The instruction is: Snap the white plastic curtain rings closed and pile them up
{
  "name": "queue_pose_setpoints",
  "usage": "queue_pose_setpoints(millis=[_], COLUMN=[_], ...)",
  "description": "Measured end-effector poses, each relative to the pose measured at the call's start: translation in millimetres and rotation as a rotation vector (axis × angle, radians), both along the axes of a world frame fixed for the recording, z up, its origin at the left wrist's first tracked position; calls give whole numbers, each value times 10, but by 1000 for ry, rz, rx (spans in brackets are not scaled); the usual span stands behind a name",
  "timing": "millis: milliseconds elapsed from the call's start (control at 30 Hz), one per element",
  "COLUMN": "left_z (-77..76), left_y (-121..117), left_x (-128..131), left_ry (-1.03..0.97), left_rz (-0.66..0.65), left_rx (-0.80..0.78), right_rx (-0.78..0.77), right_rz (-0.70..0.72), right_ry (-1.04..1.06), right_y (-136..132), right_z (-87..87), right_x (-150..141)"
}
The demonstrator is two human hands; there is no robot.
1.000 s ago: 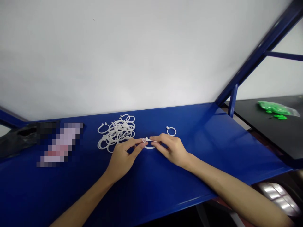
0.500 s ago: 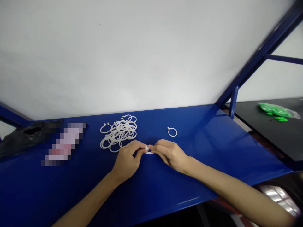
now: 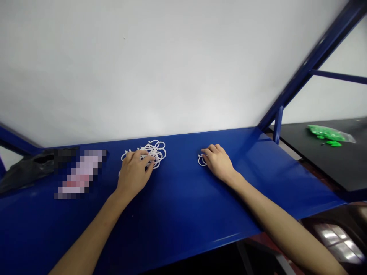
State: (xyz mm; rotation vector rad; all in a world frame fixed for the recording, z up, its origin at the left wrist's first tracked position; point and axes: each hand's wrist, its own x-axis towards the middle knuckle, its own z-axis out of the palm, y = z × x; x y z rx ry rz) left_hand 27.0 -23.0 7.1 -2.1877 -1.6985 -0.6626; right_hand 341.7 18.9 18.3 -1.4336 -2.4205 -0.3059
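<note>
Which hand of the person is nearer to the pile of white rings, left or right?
Left. The left hand is over the near-left part of the pile; the right hand is farther off, to its right.

Smooth plastic rings (image 3: 156,152) lie on a glossy tabletop (image 3: 177,214). Behind stands a matt wall (image 3: 183,76); a black plastic bag (image 3: 27,168) looks creased, faintly shiny.

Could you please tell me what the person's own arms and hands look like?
The left hand and right hand have no gloves. The left forearm and right forearm are bare as far as visible, with no sleeve, watch or bracelet showing.
</note>
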Motion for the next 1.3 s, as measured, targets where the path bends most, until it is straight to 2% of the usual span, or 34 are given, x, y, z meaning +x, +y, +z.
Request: queue_pose_setpoints(millis=[133, 267, 433, 500, 567, 633, 700, 800, 900, 967, 1133, 1300], left_z=[21, 109, 198, 199, 184, 168, 159, 160, 164, 163, 160, 107], left_y=[-15, -105, -266, -310, -334, -347, -354, -361, -357, -349, -350, -405], left_x=[6, 109, 329, 402, 449, 476, 497, 536, 576, 594, 616, 653], left_ry=[-55, -128, -70, -62, -75, -132, -251, -447, -562, -628, -698, -673], left_rz=[-70, -171, -402, -495, -533, -500, -393, -249, -220, -208, -228, -254], left_rx=[59, 179, 229, 201, 172, 136, 65, -128, -310, -377, -411, -323], right_rx=[32, -12, -312, -418, -453, -441, -436, -461, -436, -396, -388, -374], right_rz=[5, 168, 423, 465, 462, 452, 450, 459, 476, 485, 579, 665], right_ry=[74, 240, 609, 727, 795, 844, 880, 888, 832, 782, 721, 641], right_y=[-23, -172, -394, -443, -457, -450, -442, -452, -474, -478, -465, -495], right_z=[46, 101, 95, 76, 56, 43, 37, 37, 32, 26, 27, 45], right_x=[-13, -139, -323, -381, -413, -420, -414, -405, -408, -410, -403, -375])
